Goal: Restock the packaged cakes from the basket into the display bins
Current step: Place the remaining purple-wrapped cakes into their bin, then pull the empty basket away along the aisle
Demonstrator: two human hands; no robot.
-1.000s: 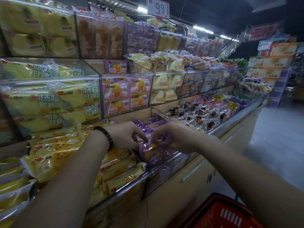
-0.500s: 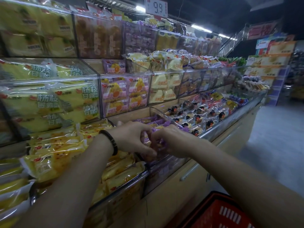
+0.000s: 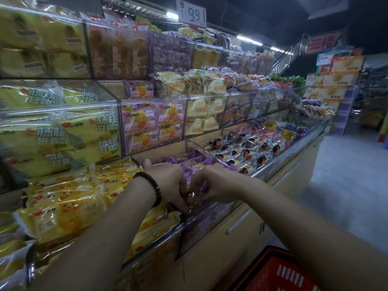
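Note:
Both hands meet over the front of a clear display bin [image 3: 190,144] of purple-wrapped cakes [image 3: 195,163] on the lowest shelf row. My left hand [image 3: 168,181], with a dark bracelet on the wrist, and my right hand [image 3: 216,185] pinch the same purple-wrapped cake [image 3: 197,194] between their fingertips, just above the bin's front wall. The packet is mostly hidden by the fingers. The red basket [image 3: 279,271] shows at the bottom right, under my right forearm; its contents are out of sight.
Yellow cake packets [image 3: 63,206] fill the bin to the left. Black-and-white capped cakes [image 3: 245,152] fill the bin to the right. Higher clear bins hold yellow and pink packets [image 3: 151,124]. A 9.9 price sign [image 3: 192,14] hangs above. The aisle floor [image 3: 346,185] stretches right.
Both hands drew closer together and moved slightly toward the bin's front wall, keeping hold of the purple packet. The view shifted a little.

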